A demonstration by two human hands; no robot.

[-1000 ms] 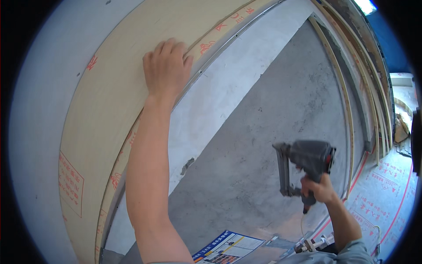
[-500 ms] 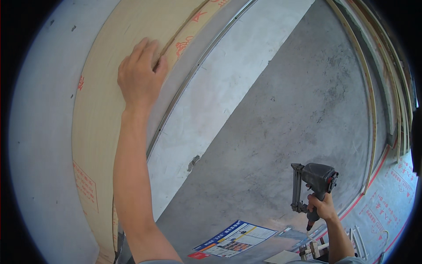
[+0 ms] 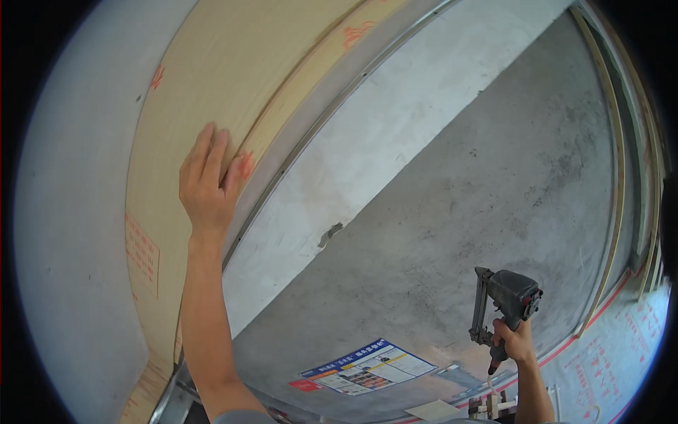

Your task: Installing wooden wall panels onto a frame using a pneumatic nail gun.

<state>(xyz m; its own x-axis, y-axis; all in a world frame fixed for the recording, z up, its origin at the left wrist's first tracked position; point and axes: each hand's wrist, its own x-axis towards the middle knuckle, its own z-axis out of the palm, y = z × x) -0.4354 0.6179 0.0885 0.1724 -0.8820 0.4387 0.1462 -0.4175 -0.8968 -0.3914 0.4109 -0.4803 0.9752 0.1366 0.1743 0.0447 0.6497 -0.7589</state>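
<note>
A long pale plywood panel (image 3: 233, 71) runs up the left side, with a narrower wooden strip (image 3: 311, 78) along its right edge. My left hand (image 3: 207, 180) lies against the panel near that strip, fingers stretched out and thumb apart on the strip; it holds nothing. At the lower right my right hand (image 3: 519, 344) grips the handle of a dark pneumatic nail gun (image 3: 512, 290). The nail gun is upright, its slim magazine on the left side, well apart from the panel. A pale air hose (image 3: 490, 381) shows below its handle.
A thin metal strip (image 3: 284, 169) runs beside the panel, then a white band (image 3: 318, 184) and a grey concrete wall (image 3: 452, 212). A printed poster (image 3: 367, 367) is low on the wall. Wooden strips (image 3: 613, 177) stand at the right, above a printed floor covering (image 3: 600, 367).
My left hand has slid down the panel, nearer to me, and its fingers still touch the wood. The view has shifted a little. My right hand keeps its hold on the nail gun.
</note>
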